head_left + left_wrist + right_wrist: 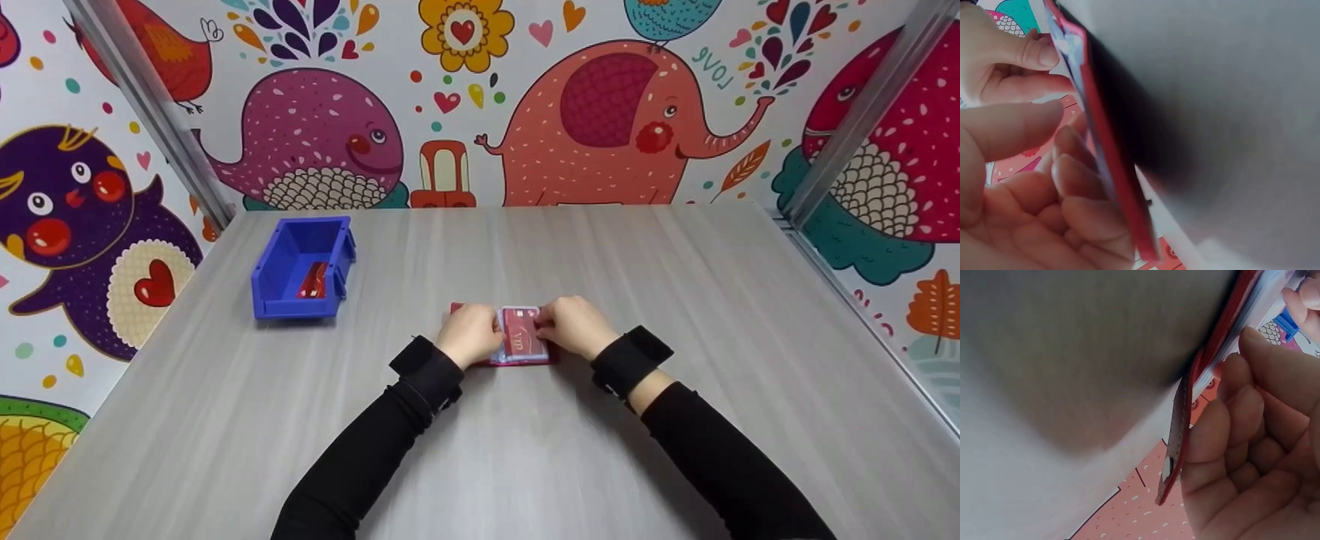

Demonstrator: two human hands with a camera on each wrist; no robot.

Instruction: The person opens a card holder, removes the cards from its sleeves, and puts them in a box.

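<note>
A red card holder (534, 362) lies spread on the table, with clear sleeves inside. On its right half is a red card (523, 345) printed "VIP"; whether it sits fully inside a sleeve, I cannot tell. My left hand (470, 334) holds the holder's left half, its curled fingers covering much of it. Thumb and fingertips of my right hand (576, 325) pinch the card's right edge. Seen edge-on in the left wrist view, the card holder (1109, 140) runs beside my left fingers. In the right wrist view its strap with a snap (1176, 439) hangs out beside my right fingers.
A blue bin (300, 309) stands at the left of the table, with a red card (313, 280) lying in it. Black bands wrap both wrists. Metal posts and cartoon-printed walls border the pale wood-grain table (480, 465).
</note>
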